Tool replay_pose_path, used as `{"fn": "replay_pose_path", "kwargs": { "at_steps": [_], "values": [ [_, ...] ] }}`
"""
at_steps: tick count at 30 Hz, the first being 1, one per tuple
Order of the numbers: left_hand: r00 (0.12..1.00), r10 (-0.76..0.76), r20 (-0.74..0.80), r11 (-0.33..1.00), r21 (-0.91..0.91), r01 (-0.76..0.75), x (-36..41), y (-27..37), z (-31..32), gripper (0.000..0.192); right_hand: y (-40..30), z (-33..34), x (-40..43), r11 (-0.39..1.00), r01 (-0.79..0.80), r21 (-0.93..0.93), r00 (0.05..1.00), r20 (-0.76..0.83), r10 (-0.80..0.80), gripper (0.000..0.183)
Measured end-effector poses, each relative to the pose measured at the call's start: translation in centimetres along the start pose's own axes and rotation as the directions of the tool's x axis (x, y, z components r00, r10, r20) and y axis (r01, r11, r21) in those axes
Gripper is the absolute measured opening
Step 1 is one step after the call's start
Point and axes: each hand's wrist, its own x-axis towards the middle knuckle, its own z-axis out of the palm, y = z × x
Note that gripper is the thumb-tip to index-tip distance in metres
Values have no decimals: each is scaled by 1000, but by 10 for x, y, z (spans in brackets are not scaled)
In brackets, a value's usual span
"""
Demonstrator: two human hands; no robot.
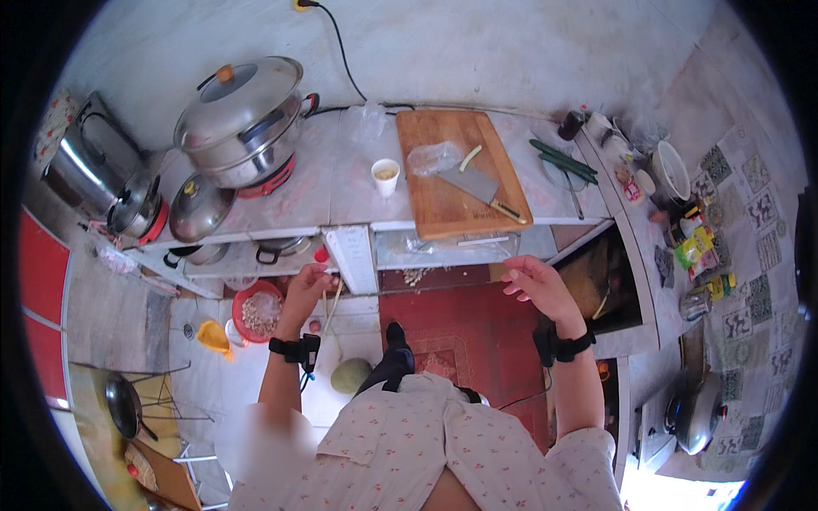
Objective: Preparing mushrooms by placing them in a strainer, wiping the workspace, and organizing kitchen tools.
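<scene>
My left hand (305, 297) is raised in front of the counter's lower shelf with its fingers curled; whether anything small is between them cannot be told. Level with it on the other side, my right hand (540, 290) hangs in the air, fingers apart and nothing in them. Beyond both hands a wooden cutting board (441, 207) juts slightly over the counter's front edge. On it lie a cleaver (471, 184), a clear plastic bag (434, 158) and a pale green vegetable strip (471, 158). Left of the board stands a white paper cup (386, 186) with pale contents.
Several cucumbers (562, 161) rest on a plate right of the board. A large steamer pot (246, 144) and a domed lid (201, 207) occupy the counter's left. On the floor are a red basin (239, 319) and a green melon (351, 375). Seasoning packets (693, 248) lie right.
</scene>
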Motion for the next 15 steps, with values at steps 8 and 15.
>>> {"fn": "replay_pose_path", "kwargs": {
  "at_steps": [8,15],
  "values": [
    [976,152,155,911,360,-199,172,36,117,47,34,-32,151,892,-1,-451,990,-125,-62,31],
    [963,196,186,772,576,-268,301,57,201,63,31,-62,239,778,-1,-628,989,-113,-90,28]
  ]
}}
